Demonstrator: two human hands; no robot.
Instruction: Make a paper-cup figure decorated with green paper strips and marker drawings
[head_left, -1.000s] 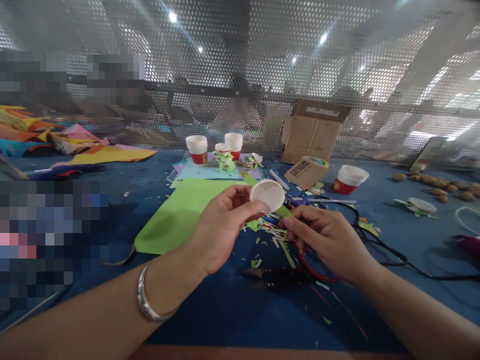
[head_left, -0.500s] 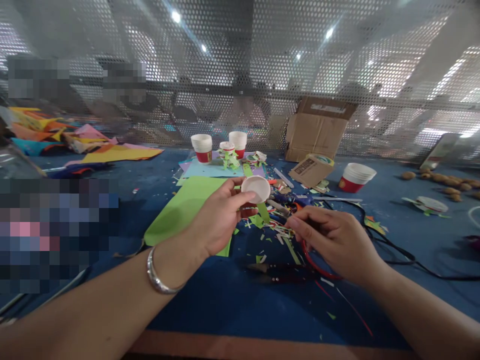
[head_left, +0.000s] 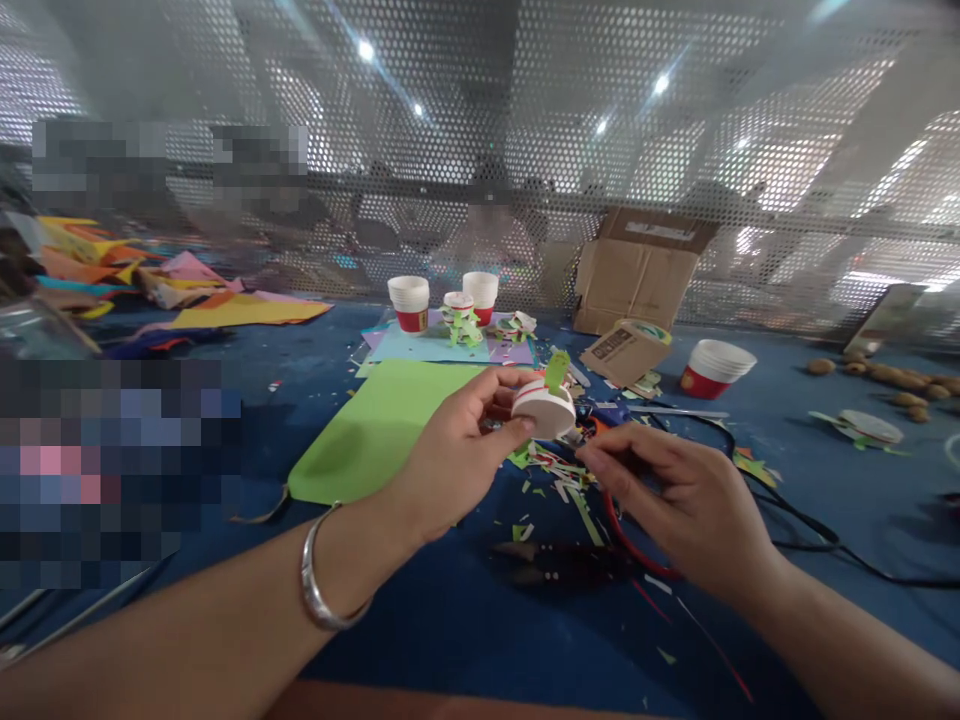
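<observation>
My left hand (head_left: 469, 440), wearing a silver bracelet, pinches a cut-down paper cup base (head_left: 546, 415) by its edge. This white disc has a red line round its side, and a green paper strip (head_left: 557, 371) stands up from it. It is tilted, with one flat face towards me. Just to its right, my right hand (head_left: 679, 485) has thumb and forefinger pressed together near the disc; what they pinch is too small to make out. Behind those fingers lies a blue and orange tool (head_left: 598, 420), partly hidden. Dark-handled thread snips (head_left: 551, 562) rest below on the table.
Green paper (head_left: 375, 430) lies to the left. Cup stacks (head_left: 409, 302) and small green-legged cup figures (head_left: 460, 318) stand at the back. Paper scraps (head_left: 559, 465) litter the middle. A cardboard box (head_left: 634, 270), another cup stack (head_left: 716, 368) and a black cable (head_left: 802, 515) are to the right.
My left hand has turned the cup base over and brought it right, closer to my right hand. Its green strip now points up instead of down. The right hand has barely moved.
</observation>
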